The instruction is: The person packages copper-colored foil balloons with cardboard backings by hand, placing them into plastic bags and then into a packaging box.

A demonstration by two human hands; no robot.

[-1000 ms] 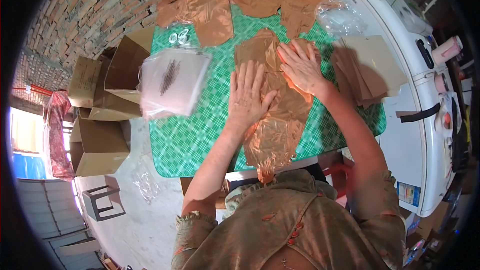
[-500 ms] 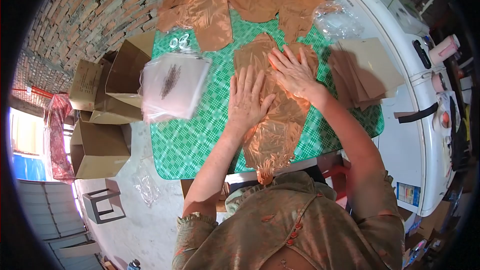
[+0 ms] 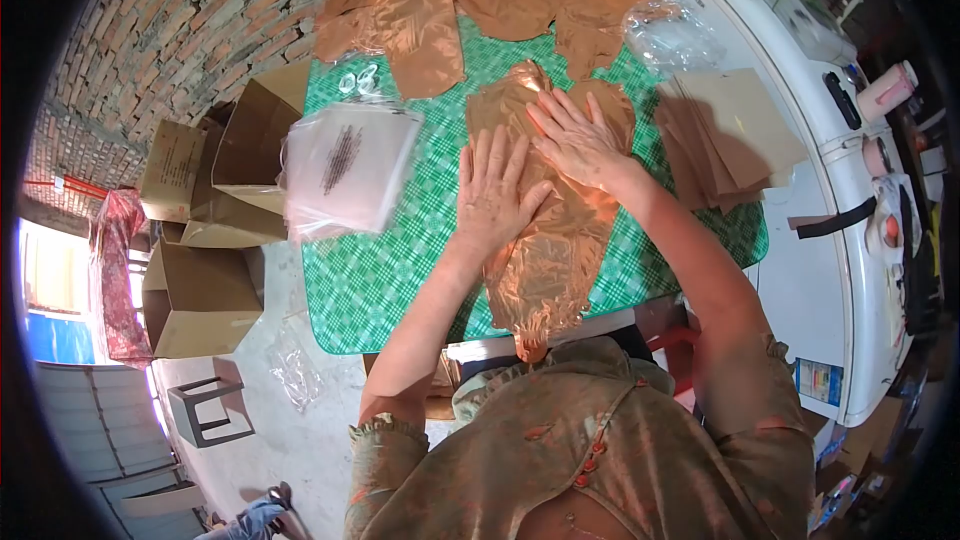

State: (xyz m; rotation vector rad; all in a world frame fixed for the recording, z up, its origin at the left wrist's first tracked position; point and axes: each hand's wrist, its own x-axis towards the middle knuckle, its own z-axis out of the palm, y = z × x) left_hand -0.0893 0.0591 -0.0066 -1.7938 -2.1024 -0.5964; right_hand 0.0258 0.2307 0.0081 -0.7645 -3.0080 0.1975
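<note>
A shiny copper-coloured garment [image 3: 550, 270] lies flat on the green checked tablecloth [image 3: 380, 290], its gathered end at the table's near edge. My left hand [image 3: 495, 190] rests palm down on its left side, fingers spread. Higher up on the right, my right hand [image 3: 580, 145] also presses flat on the cloth with its fingers apart. Neither hand grips anything. More copper-coloured garments [image 3: 422, 30] are spread along the far edge of the table. The hands cover part of the garment's middle.
On the left is a stack of clear plastic bags [image 3: 350, 170]; on the right, brown cardboard sheets [image 3: 735, 135] and crumpled clear plastic [image 3: 670, 35]. Open cartons [image 3: 205, 300] stand left of the table, a white fridge [image 3: 800, 240] right. A person's leg [image 3: 260, 518] shows at lower left.
My right hand has shifted slightly up and left over the garment, while my left hand stays nearly in place. A person's leg and shoe have come into view at lower left.
</note>
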